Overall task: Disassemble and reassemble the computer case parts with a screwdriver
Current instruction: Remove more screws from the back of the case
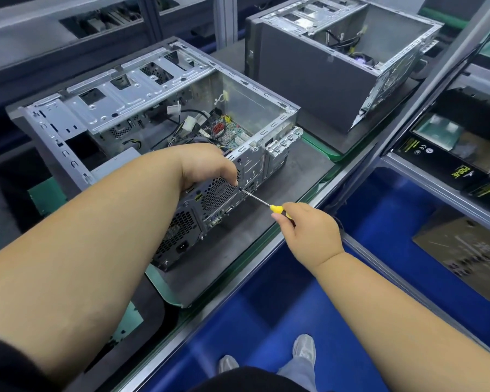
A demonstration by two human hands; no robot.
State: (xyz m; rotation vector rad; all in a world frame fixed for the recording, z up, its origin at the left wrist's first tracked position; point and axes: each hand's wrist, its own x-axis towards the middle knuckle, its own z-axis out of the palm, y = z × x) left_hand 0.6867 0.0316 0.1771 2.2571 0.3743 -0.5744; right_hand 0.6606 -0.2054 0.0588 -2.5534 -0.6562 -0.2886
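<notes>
At the computer case [159,131] rear panel, right hand [309,233] grips the screwdriver [262,203]; left hand [210,165] fingers curl, pinching at its tip.

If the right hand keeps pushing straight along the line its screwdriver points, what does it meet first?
The right hand drives the yellow-handled screwdriver into the rear panel of the open grey metal computer case, right beside the left hand's fingertips; exact contact depth is unclear.
</notes>
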